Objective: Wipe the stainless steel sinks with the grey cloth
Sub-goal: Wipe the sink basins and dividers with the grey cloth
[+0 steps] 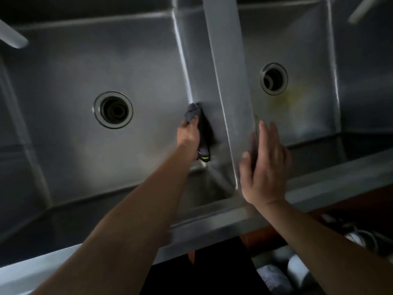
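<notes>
**Cloth held against the divider wall**

The grey cloth point(196, 124) is gripped in the left hand point(189, 136) and pressed against the left sink's point(63, 81) wall just beside that hand. The right hand point(263, 165) is laid flat, fingers straight, on the divider point(229, 81). Beyond its fingertips the right sink point(308, 116) is seen, stained yellowish near the drain point(274, 78).

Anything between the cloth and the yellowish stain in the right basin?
Yes. The steel divider separates the basins: the left hand presses the grey cloth on its left-basin wall, and the stain lies beyond it. The right hand rests open at the divider's near end.
</notes>
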